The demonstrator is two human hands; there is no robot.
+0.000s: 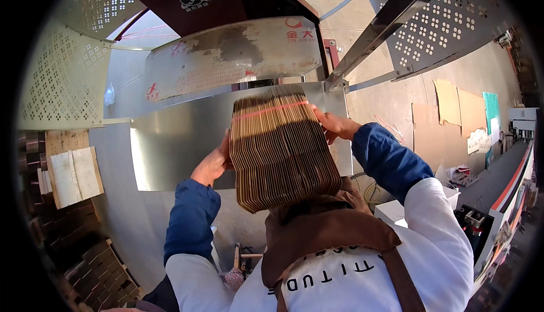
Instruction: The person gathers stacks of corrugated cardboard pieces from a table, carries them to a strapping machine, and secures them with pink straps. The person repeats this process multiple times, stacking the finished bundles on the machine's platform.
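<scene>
A thick bundle of flat brown cardboard pieces (283, 156) is held between my two hands, in front of my chest, its many edges facing up. Across its far part runs a pink strap (271, 109). My left hand (212, 162) presses against the bundle's left side, with most of the fingers hidden behind it. Against the far right side, my right hand (335, 125) grips it with bent fingers. Under the bundle's far part spreads a shiny metal table (181, 142); the near end reaches past the table's edge towards my brown apron (334, 227).
Beyond the table stands a machine with a worn metal plate (226, 54) and a dark red cover (187, 0). Perforated guards (62, 71) flank it. Stacked cardboard (102, 272) lies at lower left. A long grey bench (498, 170) is at right, and flat cardboard sheets (433, 128) lie on the floor.
</scene>
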